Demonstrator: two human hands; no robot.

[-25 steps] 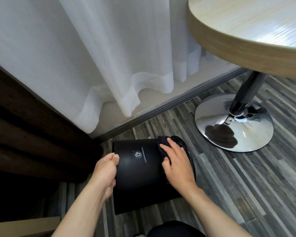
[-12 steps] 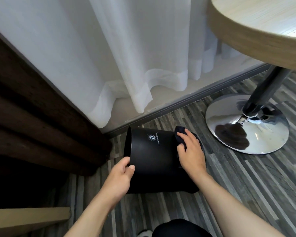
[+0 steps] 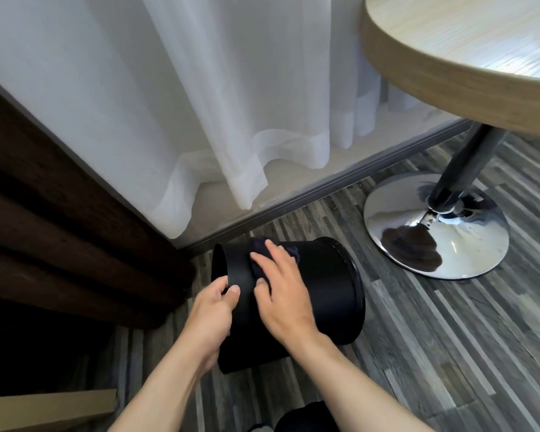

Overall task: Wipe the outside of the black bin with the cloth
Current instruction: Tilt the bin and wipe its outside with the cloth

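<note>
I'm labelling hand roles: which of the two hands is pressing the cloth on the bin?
The right hand: it lies flat on the dark cloth atop the round black plastic bin on its side. The left hand only grips the bin's open rim.

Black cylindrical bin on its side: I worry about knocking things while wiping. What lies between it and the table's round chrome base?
Only bare grey striped plank floor lies between the black bin and the chrome base, per the head view.

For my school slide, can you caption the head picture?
Left hand steadies a tipped black bin; right hand wipes with cloth.
</note>
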